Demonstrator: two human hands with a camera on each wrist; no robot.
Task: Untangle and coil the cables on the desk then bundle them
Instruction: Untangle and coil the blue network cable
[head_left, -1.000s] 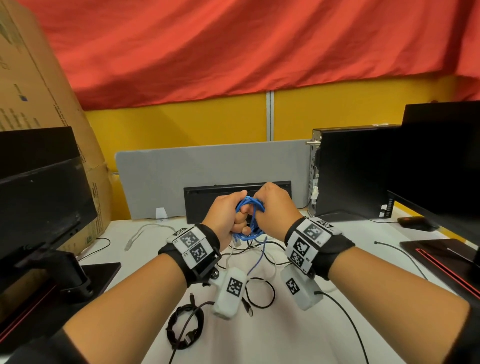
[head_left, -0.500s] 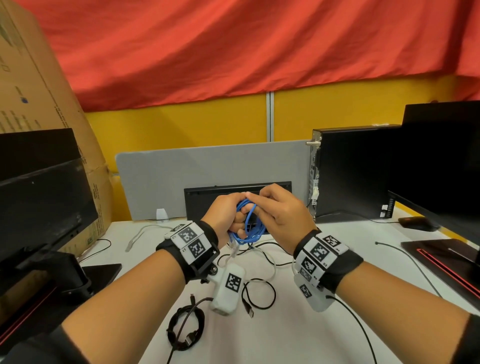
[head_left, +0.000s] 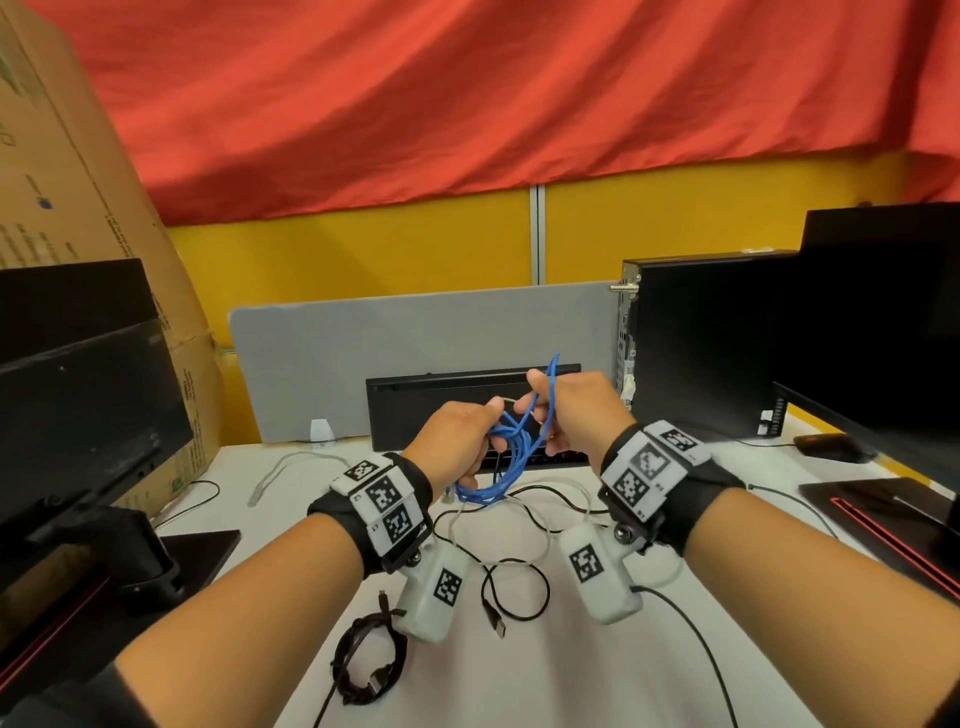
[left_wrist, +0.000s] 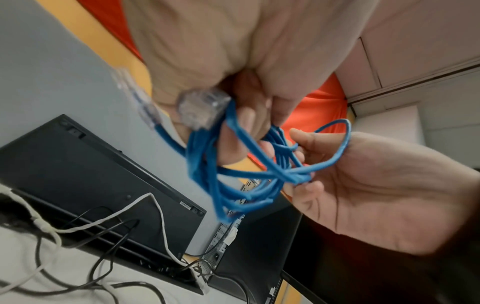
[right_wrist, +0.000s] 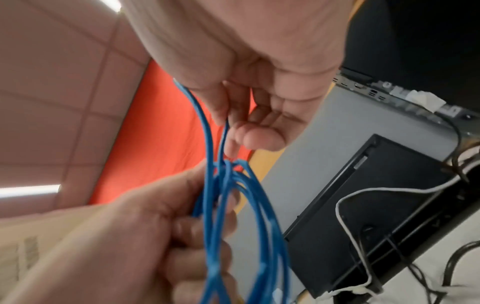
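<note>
A blue network cable (head_left: 511, 457) hangs in several loops above the desk, held between both hands. My left hand (head_left: 457, 441) grips the coil, its clear plug (left_wrist: 202, 107) beside the fingers. My right hand (head_left: 563, 410) pinches a loop of the blue cable (right_wrist: 207, 127) and holds it up, the loop sticking above the knuckles. On the desk below lie loose black cables (head_left: 514, 587) and white cables (head_left: 519, 530), tangled together. A small coiled black cable (head_left: 366, 660) lies near the front.
An upturned black keyboard (head_left: 467, 384) leans against a grey divider panel (head_left: 415, 358). A black computer tower (head_left: 701, 343) and monitor (head_left: 883, 332) stand at the right, another monitor (head_left: 78, 405) and a cardboard box (head_left: 78, 182) at the left. A white cable (head_left: 291, 467) lies back left.
My hands have drawn apart slightly. The right hand has pulled a loop of the blue cable up and out of the coil, which now hangs looser below the left hand.
</note>
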